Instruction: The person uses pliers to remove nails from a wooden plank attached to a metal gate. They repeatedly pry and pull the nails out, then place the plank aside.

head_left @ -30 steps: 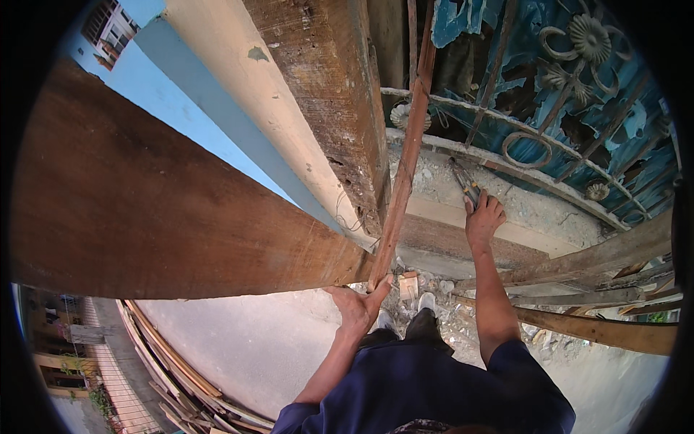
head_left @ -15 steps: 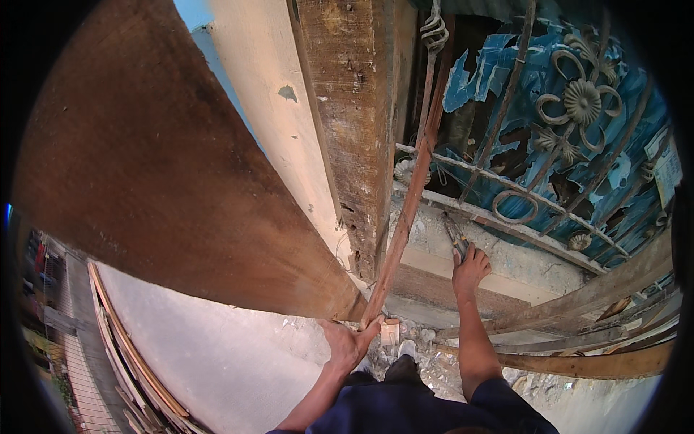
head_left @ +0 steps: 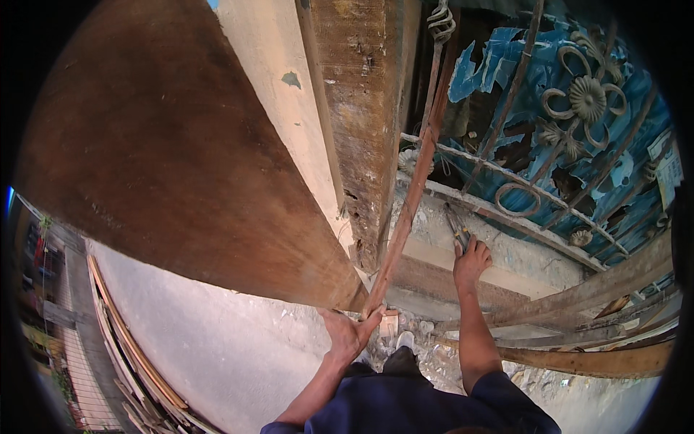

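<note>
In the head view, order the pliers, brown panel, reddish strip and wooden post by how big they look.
1. Brown panel
2. Wooden post
3. Reddish strip
4. Pliers
Nearness to the camera may enlarge the panel.

We see a broad, dark-brown wooden board (head_left: 181, 166) spreading toward ten o'clock, its end narrowing in our view toward four o'clock. Just beside that end we find the foot of a slim reddish-brown strip (head_left: 406, 224), slanting up toward one o'clock. Over at three o'clock we have pliers (head_left: 457, 230) with yellow-and-dark handles, tips pointing toward eleven o'clock.
</note>
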Tool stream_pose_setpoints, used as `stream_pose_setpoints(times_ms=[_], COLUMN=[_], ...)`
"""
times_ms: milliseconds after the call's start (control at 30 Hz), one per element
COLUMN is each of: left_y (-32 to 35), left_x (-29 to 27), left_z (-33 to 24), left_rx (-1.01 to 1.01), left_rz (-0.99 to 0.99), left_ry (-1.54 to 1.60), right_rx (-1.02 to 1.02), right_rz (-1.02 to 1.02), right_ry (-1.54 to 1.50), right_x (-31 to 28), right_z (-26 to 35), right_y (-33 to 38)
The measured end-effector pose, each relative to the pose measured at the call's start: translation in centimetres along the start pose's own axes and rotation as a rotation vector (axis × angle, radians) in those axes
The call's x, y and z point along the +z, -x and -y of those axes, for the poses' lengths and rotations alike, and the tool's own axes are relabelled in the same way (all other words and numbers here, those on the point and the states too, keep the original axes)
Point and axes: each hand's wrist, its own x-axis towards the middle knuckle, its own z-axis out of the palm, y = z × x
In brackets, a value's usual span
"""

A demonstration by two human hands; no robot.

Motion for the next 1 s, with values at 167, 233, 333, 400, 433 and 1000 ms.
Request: stream_pose_setpoints(times_ms=[167, 233, 333, 400, 433, 1000], left_y=[-0.4, -0.4, -0.7, -0.5, -0.6, -0.3], left_x=[-0.3, -0.4, -0.8, -0.6, -0.5, -0.4], left_z=[-0.7, -0.9, -1.9, -1.3, -1.2, -1.3], left_rx=[0.045, 0.067, 0.105, 0.089, 0.084, -0.012], left_rz=[-0.028, -0.014, -0.032, -0.05, -0.059, 0.003], left_ry=[0.063, 0.051, 0.055, 0.053, 0.054, -0.006], right_rx=[-0.002, 0.007, 0.003, 0.0, 0.0, -0.029], right_rz=[-0.001, 0.01, -0.007, -0.005, -0.006, -0.045], right_ry=[0.023, 0.027, 0.046, 0.038, 0.035, 0.096], right_x=[-0.1, 0.2, 0.5, 0.3, 0.4, 1.3], right_z=[0.3, 0.0, -0.1, 0.2, 0.3, -0.5], right_y=[0.2, 0.2, 0.2, 0.2, 0.1, 0.2])
